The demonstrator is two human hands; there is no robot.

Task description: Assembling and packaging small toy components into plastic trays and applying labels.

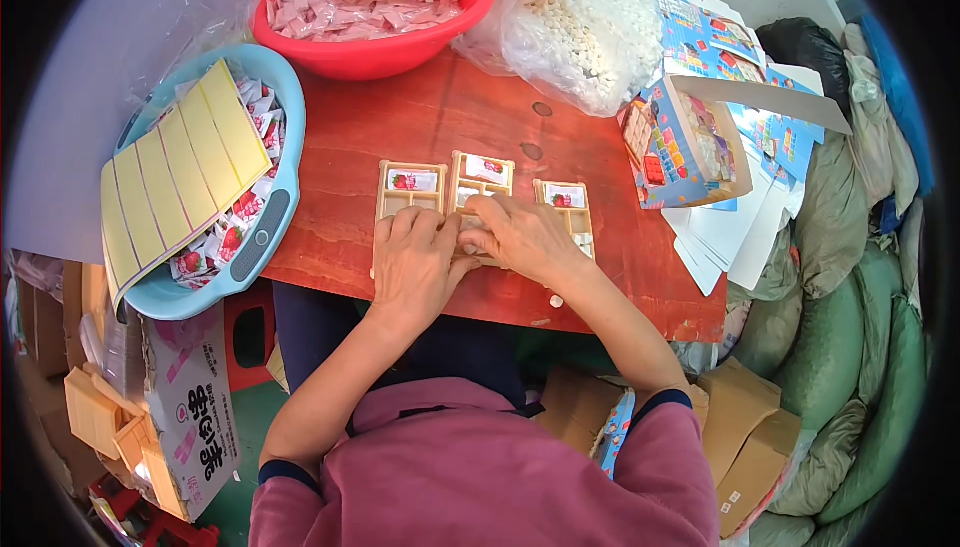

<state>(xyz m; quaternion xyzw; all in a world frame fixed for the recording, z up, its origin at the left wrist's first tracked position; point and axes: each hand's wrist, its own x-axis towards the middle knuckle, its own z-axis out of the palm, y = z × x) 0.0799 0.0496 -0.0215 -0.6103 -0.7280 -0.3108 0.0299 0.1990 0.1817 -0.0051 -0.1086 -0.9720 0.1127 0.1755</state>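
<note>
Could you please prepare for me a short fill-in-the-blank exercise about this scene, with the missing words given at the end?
1. Around and beneath the left hand and the right hand, ____ beige trays can be seen.
2. The loose white piece near the front edge of the table lies closer to the ____ hand.
3. The basin holding pink packets is ____ in colour.
4. The large lined sheet over the light-blue tub is mainly ____.

Missing words: three; right; red; yellow.

Seemingly a workshop, basins (372, 61) of packets (370, 15), cardboard boxes (738, 409), sacks (835, 347) (bulging)
</note>
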